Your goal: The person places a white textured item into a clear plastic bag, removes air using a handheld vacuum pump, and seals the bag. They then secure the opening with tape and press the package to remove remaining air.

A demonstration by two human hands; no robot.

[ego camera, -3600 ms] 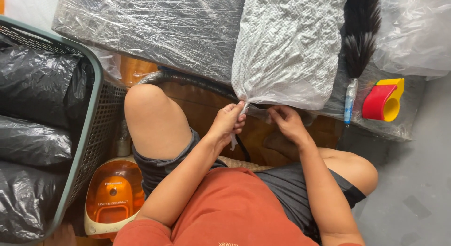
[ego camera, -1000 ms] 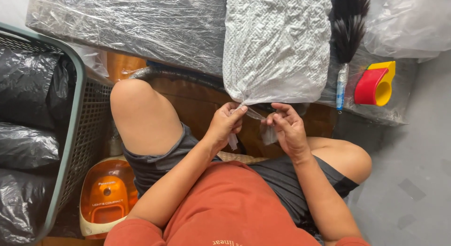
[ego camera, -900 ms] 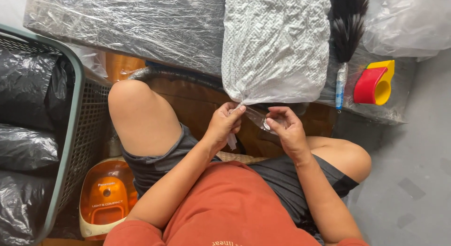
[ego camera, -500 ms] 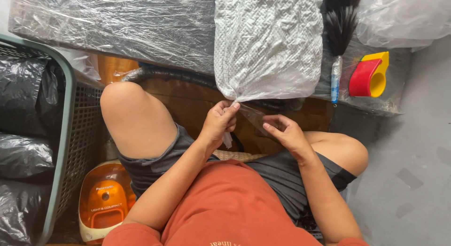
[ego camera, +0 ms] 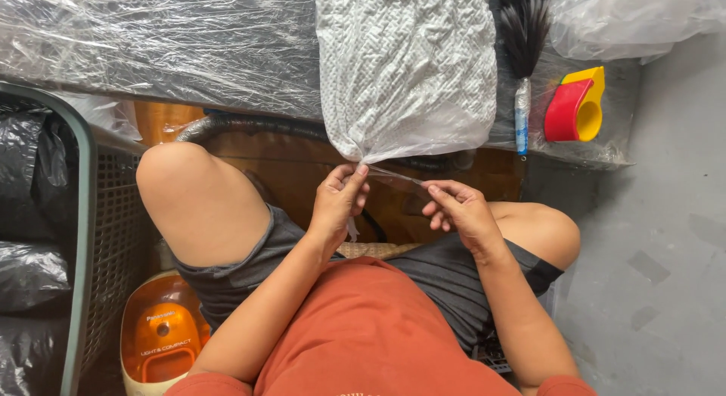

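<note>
Head view, looking down at seated person, orange shirt, dark shorts. Clear plastic bag of white quilted cloth (ego camera: pixel 408 67) lies on a film-covered surface, its gathered lower end hanging over the near edge, roughly mid-length of that edge. Left hand (ego camera: pixel 339 203): grip narrow, thumb and fingertips pinched on the twisted neck of the bag right at its lower tip. Right hand (ego camera: pixel 463 211): grip narrow, fingers pinched on a thin strip of clear film (ego camera: pixel 397 177) that runs taut from the bag's neck across to it; whether this strip is tape or part of the bag, cannot tell. Hands near each other, apart, strip spanning between them. Left of the bag along the same surface: large plastic-wrapped dark bundle (ego camera: pixel 166 44), touching or just beside the bag. Right of the bag: black feather duster (ego camera: pixel 523 33) with clear handle, then red and yellow tape dispenser (ego camera: pixel 575 105) near the right end. Far left: green-rimmed mesh basket (ego camera: pixel 79 214) holding black bags. Orange vacuum cleaner (ego camera: pixel 160 335) on the floor beside the person's left thigh
</note>
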